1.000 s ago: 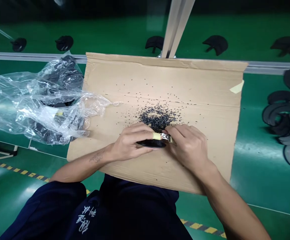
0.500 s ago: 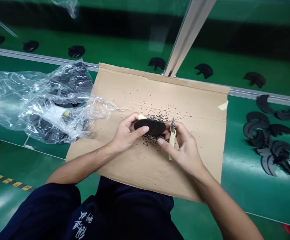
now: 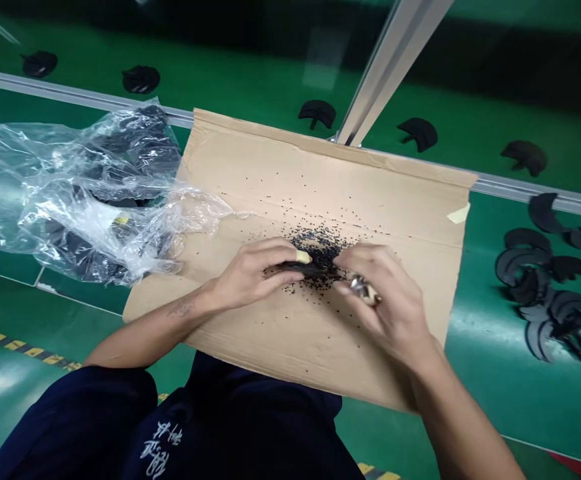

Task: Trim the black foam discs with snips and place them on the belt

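Left hand [image 3: 256, 272] pinching thin black piece [image 3: 306, 269] between thumb and fingers, yellow tape [image 3: 302, 257] around one finger. Piece held over middle of cardboard [image 3: 250, 327], amid scattered black bits [image 3: 317, 237]. Right hand [image 3: 393, 293] half curled around small metal pliers [image 3: 364, 291] (blurred – cannot tell whether blades are apart), fingertips just beside piece. Clear plastic bag [image 3: 90, 207] overlaps cardboard's left edge; curved black parts [image 3: 523, 257] heaped on green table [image 3: 490, 347] at right – more in row along far side.

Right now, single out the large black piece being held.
The large black piece in the left hand, over the cardboard; no hand touches the others.
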The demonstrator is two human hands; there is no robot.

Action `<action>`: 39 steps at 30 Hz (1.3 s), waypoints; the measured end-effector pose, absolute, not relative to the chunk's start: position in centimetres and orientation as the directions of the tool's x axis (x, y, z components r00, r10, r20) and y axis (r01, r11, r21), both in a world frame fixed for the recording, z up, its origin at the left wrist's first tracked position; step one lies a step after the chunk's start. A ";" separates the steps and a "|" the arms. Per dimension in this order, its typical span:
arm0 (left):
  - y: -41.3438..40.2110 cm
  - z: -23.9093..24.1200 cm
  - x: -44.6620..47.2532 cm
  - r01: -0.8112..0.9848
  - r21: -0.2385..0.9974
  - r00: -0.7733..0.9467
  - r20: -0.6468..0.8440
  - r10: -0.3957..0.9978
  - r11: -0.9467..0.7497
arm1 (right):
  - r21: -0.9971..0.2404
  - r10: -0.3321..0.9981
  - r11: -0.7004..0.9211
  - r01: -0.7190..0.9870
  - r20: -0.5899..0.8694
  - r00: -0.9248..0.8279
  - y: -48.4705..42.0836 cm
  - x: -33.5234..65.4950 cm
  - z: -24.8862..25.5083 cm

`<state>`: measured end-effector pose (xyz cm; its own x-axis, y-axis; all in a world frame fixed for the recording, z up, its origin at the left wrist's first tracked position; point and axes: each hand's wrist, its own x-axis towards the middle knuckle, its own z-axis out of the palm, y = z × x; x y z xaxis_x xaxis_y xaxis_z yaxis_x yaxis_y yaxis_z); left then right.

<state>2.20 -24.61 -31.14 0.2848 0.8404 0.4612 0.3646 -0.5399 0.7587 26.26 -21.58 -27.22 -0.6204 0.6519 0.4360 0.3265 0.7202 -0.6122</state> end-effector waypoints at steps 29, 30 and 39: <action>-25.4 -31.5 3.1 0.248 0.810 0.342 0.440 0.831 -0.531 | -0.330 0.645 0.764 0.554 0.369 -0.669 -21.5 27.7 -29.7; -25.4 -31.6 3.1 0.247 0.812 0.342 0.438 0.831 -0.529 | -0.315 0.645 0.764 0.563 0.372 -0.668 -21.6 27.7 -29.7; -25.6 -31.8 3.3 0.223 0.831 0.315 0.433 0.844 -0.510 | -0.227 0.641 0.761 0.608 0.413 -0.647 -22.3 27.6 -29.5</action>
<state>3.31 -25.65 -31.82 0.3149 0.8444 0.4335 0.2233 -0.5098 0.8308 27.61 -22.29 -29.50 -0.6473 0.6408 0.4127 0.6080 0.7606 -0.2275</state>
